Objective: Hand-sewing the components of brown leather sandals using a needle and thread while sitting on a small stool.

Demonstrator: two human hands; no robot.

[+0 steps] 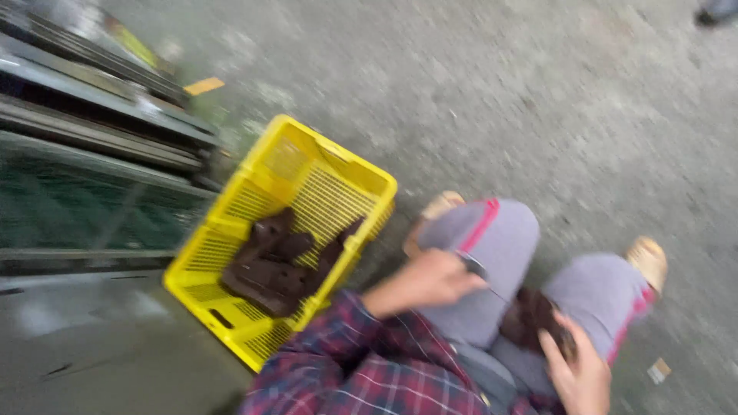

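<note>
Resting, seemingly, under right fingers (565,342): dark piece (526,315).

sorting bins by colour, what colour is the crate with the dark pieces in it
Yellow: the plastic mesh crate on the floor, seen clearly in the head view.

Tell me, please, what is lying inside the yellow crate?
Inside the yellow crate lies a heap of dark brown pieces, piled toward its near side. The blur hides their exact shape, and whatever lies beneath the heap is covered.
</note>
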